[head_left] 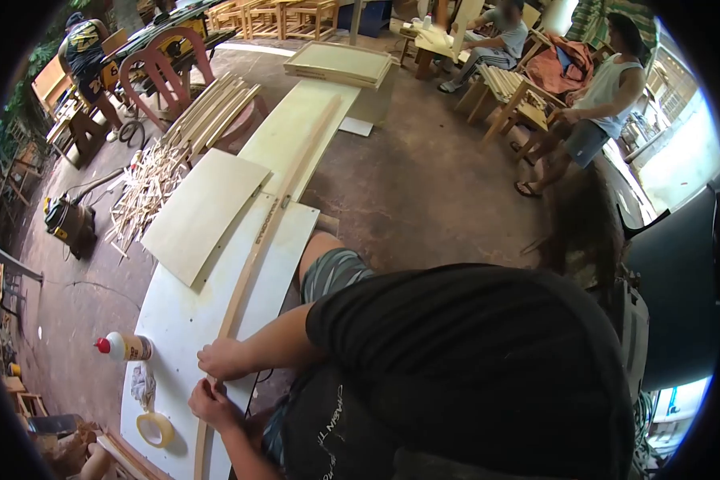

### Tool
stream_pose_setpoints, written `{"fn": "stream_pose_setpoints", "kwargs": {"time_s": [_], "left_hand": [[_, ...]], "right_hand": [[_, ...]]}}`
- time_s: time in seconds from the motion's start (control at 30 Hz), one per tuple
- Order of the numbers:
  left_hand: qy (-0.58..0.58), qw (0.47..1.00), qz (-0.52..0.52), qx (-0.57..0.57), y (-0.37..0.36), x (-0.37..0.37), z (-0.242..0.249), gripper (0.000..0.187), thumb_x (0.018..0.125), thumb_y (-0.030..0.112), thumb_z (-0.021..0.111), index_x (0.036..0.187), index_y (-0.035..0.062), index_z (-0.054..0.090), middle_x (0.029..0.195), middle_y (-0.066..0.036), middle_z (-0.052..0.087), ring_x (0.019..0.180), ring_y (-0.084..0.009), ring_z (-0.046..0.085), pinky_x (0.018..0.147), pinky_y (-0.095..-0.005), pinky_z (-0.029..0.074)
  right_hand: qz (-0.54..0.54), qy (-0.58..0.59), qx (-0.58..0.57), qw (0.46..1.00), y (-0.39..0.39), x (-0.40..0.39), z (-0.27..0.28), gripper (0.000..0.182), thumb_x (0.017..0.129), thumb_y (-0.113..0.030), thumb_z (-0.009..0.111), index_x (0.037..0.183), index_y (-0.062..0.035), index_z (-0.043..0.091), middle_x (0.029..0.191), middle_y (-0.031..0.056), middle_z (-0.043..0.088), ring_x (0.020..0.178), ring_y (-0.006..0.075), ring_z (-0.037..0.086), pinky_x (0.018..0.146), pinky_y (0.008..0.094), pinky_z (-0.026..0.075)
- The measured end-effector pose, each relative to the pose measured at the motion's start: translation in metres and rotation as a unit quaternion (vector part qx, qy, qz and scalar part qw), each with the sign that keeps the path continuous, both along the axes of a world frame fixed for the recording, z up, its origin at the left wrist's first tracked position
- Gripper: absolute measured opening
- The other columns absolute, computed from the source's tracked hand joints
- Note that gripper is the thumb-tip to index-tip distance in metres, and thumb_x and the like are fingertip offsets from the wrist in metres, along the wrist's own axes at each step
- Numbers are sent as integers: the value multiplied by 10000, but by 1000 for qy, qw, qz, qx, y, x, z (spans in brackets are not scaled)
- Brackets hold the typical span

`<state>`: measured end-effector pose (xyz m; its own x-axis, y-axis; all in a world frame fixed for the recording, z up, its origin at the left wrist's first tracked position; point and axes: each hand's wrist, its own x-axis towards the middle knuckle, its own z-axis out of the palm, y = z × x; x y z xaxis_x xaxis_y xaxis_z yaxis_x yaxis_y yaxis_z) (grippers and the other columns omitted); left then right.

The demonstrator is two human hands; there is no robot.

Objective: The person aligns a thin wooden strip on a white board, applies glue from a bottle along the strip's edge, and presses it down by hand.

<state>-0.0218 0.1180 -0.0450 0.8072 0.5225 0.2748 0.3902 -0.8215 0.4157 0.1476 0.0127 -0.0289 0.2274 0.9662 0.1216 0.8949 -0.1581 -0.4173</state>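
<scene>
A long narrow wooden strip (252, 258) lies lengthwise along the white work board (176, 316), with dark lettering near its middle. Both hands are at its near part, close together. My right hand (226, 358) is closed over the strip, fingertips pressed together. Just below it, my left hand (214, 402) pinches at the strip's edge; whether something small is between the fingers is hidden. Left of the hands are a glue bottle (128, 346) with a red cap, a crumpled clear plastic piece (142, 386) and a roll of tape (155, 430).
A flat panel (204, 212) rests on the board's left side, and stacked framed panels (340, 64) stand at its far end. Left are a scrap wood pile (146, 180), a red chair (164, 72) and a vacuum (70, 224). Three other people are farther off.
</scene>
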Motion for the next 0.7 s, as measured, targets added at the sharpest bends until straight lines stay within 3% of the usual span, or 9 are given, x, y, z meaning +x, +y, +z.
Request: {"fn": "stream_pose_setpoints", "kwargs": {"time_s": [0.1,0.2,0.27,0.37,0.47,0.57,0.7], "left_hand": [[-9,1000,6,23,-4,1,5,329,976,270,675,1226,68,743,1109,-168,685,1073,-408,606,952,-533,467],[76,997,25,23,9,0,1,308,979,272,672,1186,63,761,1087,-177,677,1022,-421,615,905,-546,479],[21,998,29,56,0,1,3,307,996,258,651,1197,61,772,1042,-178,674,994,-416,629,875,-534,490],[1,997,17,77,27,-4,-36,394,912,400,726,1142,95,823,1134,-221,760,1056,-404,703,993,-513,540],[47,994,-24,92,24,-2,-21,377,930,358,703,1173,93,815,1044,-227,750,978,-415,690,870,-520,547],[55,996,-18,69,20,-2,-14,355,929,345,698,1143,88,817,997,-221,751,933,-418,689,833,-529,544],[36,999,2,33,9,-1,-4,349,967,330,675,1179,82,800,984,-198,729,939,-408,678,844,-528,532]], "right_hand": [[13,-16,-7,1000,2,0,-4,277,921,-286,673,1040,-43,737,1092,150,692,1046,323,698,842,431,594],[-9,-3,-23,1000,5,1,-7,265,912,-268,673,1046,-59,766,1073,149,697,1050,319,695,846,428,595],[-20,-24,-50,998,5,0,0,252,901,-252,674,1040,-80,794,1081,132,703,1035,299,696,851,423,600],[-47,-47,-68,995,3,-1,-4,230,898,-263,675,993,-103,813,1083,87,713,1057,265,667,850,407,576],[12,-154,-43,987,-2,-4,11,213,903,-277,666,932,-127,813,1078,32,719,1097,234,625,856,393,529],[68,-171,68,981,6,-16,-13,217,917,-293,648,931,-136,797,1066,0,720,1126,220,595,892,383,479],[100,-135,24,985,6,-4,-13,223,938,-293,622,1037,-153,765,1068,-3,719,1109,220,614,960,393,457]]}}
